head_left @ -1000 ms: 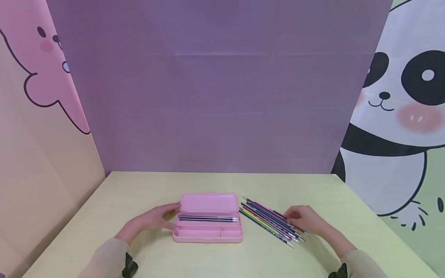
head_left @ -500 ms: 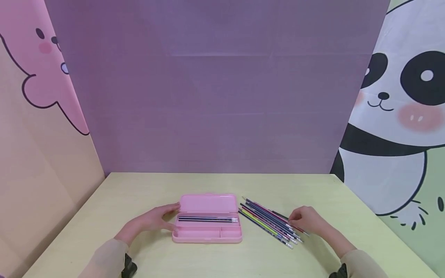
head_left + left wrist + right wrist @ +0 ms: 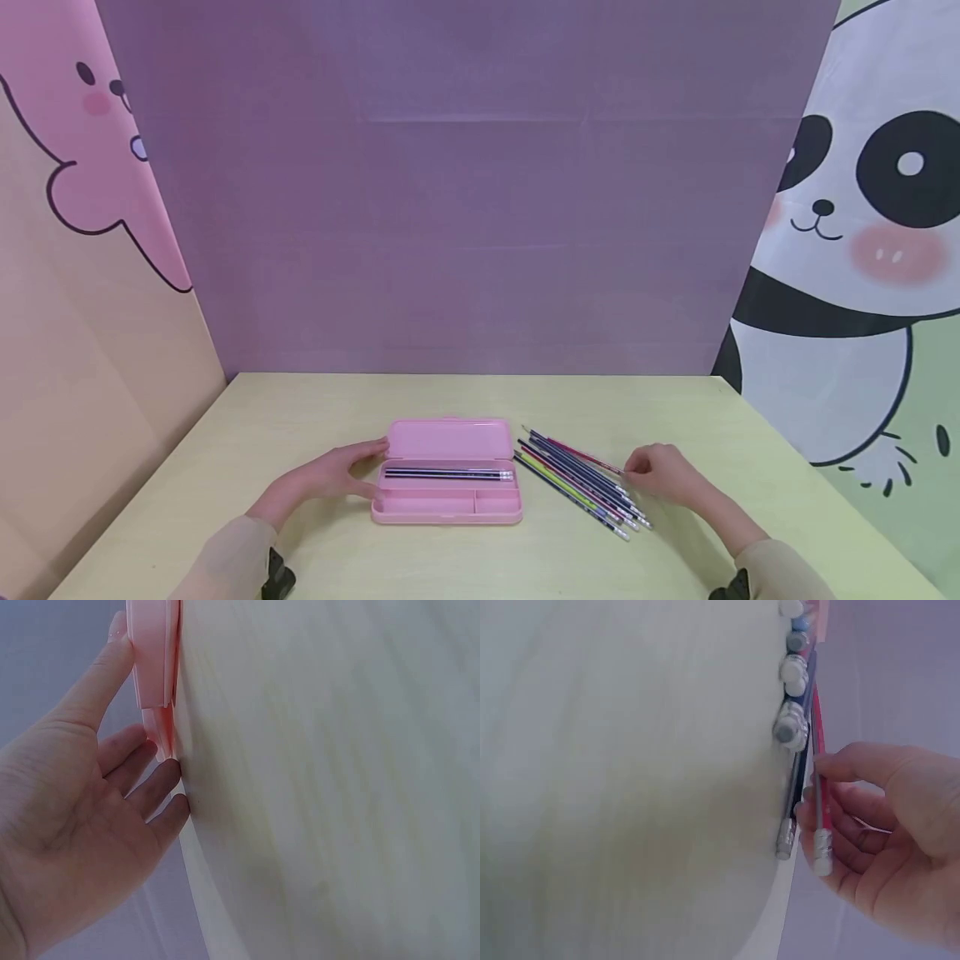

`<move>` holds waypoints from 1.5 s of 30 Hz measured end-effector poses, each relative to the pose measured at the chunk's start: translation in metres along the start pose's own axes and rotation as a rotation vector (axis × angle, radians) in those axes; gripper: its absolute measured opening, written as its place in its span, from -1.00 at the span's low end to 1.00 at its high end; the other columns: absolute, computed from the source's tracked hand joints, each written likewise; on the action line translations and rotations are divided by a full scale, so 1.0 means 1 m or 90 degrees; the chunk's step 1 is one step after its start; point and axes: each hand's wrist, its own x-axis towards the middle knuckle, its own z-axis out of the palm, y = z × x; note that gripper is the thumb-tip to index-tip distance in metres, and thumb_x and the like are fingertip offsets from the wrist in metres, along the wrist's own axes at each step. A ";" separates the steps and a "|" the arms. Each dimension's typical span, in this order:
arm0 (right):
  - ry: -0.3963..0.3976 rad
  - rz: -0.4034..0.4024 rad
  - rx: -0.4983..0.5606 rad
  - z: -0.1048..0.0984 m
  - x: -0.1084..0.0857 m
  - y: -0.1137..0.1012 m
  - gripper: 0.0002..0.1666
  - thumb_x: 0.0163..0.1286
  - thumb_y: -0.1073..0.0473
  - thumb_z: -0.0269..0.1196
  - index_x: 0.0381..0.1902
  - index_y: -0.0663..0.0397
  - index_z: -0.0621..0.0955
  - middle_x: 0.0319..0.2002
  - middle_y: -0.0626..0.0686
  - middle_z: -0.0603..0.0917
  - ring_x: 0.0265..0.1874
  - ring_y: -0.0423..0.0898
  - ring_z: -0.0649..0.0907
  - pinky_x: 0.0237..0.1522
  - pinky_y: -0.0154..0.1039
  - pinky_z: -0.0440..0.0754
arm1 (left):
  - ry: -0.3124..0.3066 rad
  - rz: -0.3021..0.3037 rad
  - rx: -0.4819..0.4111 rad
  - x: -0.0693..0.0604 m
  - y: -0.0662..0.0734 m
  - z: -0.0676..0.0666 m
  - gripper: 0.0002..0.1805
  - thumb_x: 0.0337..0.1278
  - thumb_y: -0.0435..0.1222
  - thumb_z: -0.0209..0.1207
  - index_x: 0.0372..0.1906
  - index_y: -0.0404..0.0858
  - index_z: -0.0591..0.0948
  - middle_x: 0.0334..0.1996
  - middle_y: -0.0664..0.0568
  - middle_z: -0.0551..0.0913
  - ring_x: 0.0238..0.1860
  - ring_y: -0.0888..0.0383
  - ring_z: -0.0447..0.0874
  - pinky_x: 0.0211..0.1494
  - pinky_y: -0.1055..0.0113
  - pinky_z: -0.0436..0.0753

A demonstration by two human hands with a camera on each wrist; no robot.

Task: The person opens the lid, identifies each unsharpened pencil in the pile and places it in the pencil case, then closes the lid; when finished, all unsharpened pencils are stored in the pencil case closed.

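One red pencil [image 3: 585, 456], pinched in the right hand [image 3: 663, 473], now angled off the pencil pile [image 3: 581, 472], seemingly freed, between the open pink pencil case [image 3: 423, 502] and right edge of the tabletop [image 3: 750, 450]; left hand [image 3: 330, 472] spread, thumb against case's left side.
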 end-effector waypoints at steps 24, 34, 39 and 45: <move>0.067 -0.044 0.070 0.001 0.006 -0.011 -0.92 0.32 0.19 0.22 -0.31 0.10 0.59 -0.46 -0.09 0.57 -0.50 -0.33 0.46 -0.53 -0.42 0.46 | 0.005 -0.030 -0.018 -0.003 0.000 0.002 -0.03 -0.15 -0.04 0.40 0.41 -0.22 0.22 0.41 -0.21 0.17 0.42 -0.24 0.05 0.43 -0.18 0.09; 0.086 -0.087 0.071 0.002 0.006 -0.015 -0.94 0.33 0.22 0.19 -0.31 0.08 0.58 -0.43 -0.10 0.57 -0.51 -0.36 0.45 -0.49 -0.43 0.48 | 0.001 -0.021 -0.015 0.000 -0.002 0.003 -0.02 -0.15 0.00 0.39 0.41 -0.23 0.22 0.42 -0.21 0.17 0.42 -0.24 0.04 0.44 -0.17 0.08; 0.085 -0.083 0.080 0.005 0.008 -0.016 -0.94 0.29 0.22 0.24 -0.30 0.09 0.60 -0.43 -0.09 0.58 -0.51 -0.36 0.46 -0.48 -0.42 0.48 | 0.000 -0.022 -0.018 0.002 -0.003 0.003 -0.02 -0.14 0.01 0.38 0.41 -0.22 0.22 0.42 -0.19 0.17 0.43 -0.23 0.04 0.44 -0.16 0.08; 0.078 -0.084 0.085 0.006 0.010 -0.019 -0.90 0.23 0.23 0.28 -0.27 0.09 0.62 -0.43 -0.10 0.55 -0.50 -0.34 0.45 -0.50 -0.42 0.46 | 0.000 -0.021 -0.013 0.001 0.000 0.001 -0.03 -0.14 -0.02 0.39 0.41 -0.24 0.22 0.42 -0.20 0.16 0.43 -0.23 0.03 0.44 -0.16 0.07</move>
